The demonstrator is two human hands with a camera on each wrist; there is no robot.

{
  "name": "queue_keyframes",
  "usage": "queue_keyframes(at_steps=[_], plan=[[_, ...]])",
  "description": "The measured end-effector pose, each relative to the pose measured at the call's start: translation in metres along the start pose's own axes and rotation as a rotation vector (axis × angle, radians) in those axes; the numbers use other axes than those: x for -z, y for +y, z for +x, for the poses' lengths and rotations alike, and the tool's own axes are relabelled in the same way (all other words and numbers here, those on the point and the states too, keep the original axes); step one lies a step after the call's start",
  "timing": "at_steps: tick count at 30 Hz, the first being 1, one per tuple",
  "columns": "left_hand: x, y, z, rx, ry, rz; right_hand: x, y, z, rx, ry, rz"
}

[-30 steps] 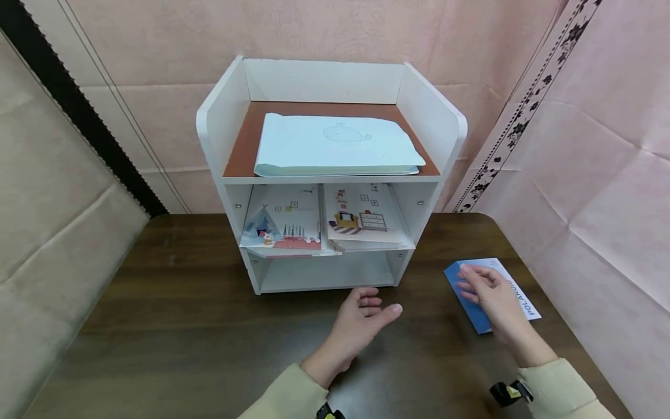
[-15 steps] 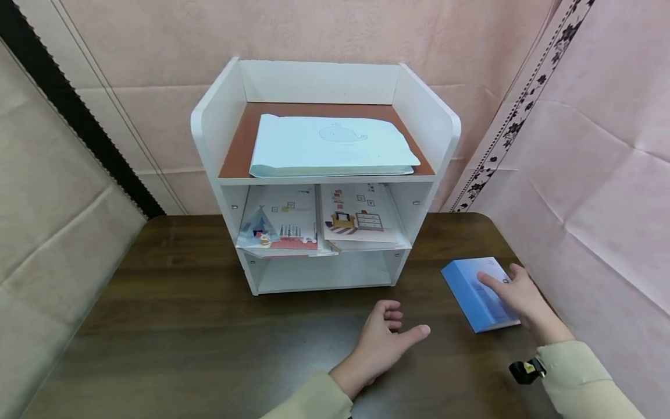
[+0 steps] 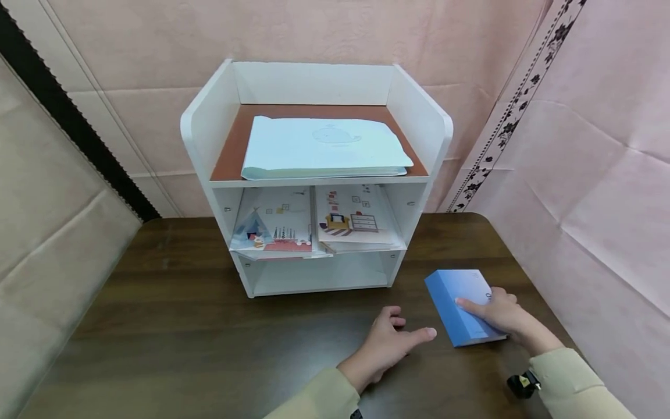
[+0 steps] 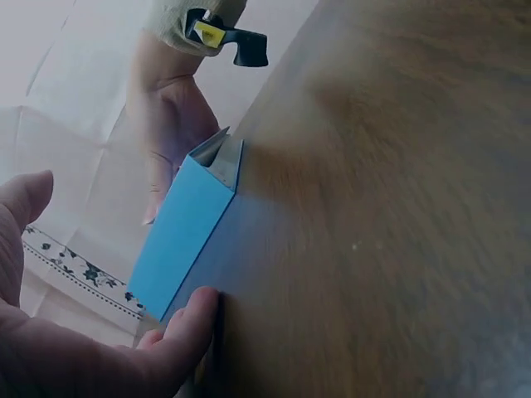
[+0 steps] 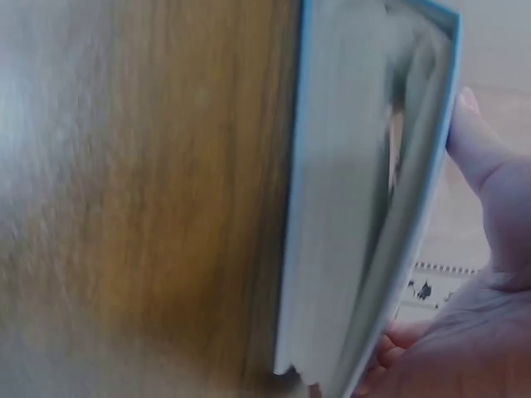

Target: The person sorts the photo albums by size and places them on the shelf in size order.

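A thick blue book (image 3: 463, 291) lies at the right of the table, its blue spine towards the left hand. My right hand (image 3: 505, 314) grips its right side, with the thumb on the cover; the other fingers are mostly hidden. From the right wrist, the book's page block (image 5: 332, 166) shows a gap under the cover, beside the right hand (image 5: 498, 224). My left hand (image 3: 384, 346) hovers left of the book, fingers loosely bent and thumb extended, holding nothing. In the left wrist view, the left hand (image 4: 99, 356) is close to the spine (image 4: 182, 232).
A white shelf (image 3: 314, 290) stands at the back of the brown table (image 3: 173, 349). A pale-blue pad with a whale drawing (image 3: 324, 148) lies on its top. Two stacks of illustrated booklets (image 3: 274, 224) fill the middle level. Pink cloth (image 3: 602, 151) hangs around the table.
My right hand has gone from above the cover to gripping the book's right side. The book has shifted slightly left and nearer. My left hand has moved right, towards it.
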State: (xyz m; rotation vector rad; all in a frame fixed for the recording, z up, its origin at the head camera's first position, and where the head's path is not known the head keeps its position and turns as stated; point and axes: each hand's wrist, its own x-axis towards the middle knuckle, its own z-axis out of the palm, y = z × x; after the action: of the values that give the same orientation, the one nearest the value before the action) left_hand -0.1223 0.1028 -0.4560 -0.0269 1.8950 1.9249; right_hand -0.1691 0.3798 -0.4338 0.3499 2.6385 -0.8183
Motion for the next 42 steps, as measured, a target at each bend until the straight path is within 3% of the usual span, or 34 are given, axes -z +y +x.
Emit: queue_keyframes(at_steps=[8,14,19,22,31,42], plan=[[-0.008,0.000,0.004,0.070,-0.029,-0.061,-0.017,-0.015,-0.012,0.010,-0.035,0.020],[-0.008,0.003,0.003,0.071,-0.042,-0.001,-0.031,-0.031,-0.019,0.042,-0.014,-0.018],[-0.007,0.003,0.002,0.060,-0.046,-0.072,-0.039,-0.039,-0.023,0.048,-0.010,-0.021],[-0.008,0.002,0.000,0.058,-0.027,-0.063,-0.041,-0.041,-0.025,0.055,-0.004,-0.009],[-0.013,-0.005,-0.004,0.059,-0.009,0.024,-0.036,-0.036,-0.028,0.066,-0.041,0.182],[-0.009,-0.010,-0.005,0.038,-0.020,-0.042,-0.029,-0.027,-0.027,0.005,-0.114,0.308]])
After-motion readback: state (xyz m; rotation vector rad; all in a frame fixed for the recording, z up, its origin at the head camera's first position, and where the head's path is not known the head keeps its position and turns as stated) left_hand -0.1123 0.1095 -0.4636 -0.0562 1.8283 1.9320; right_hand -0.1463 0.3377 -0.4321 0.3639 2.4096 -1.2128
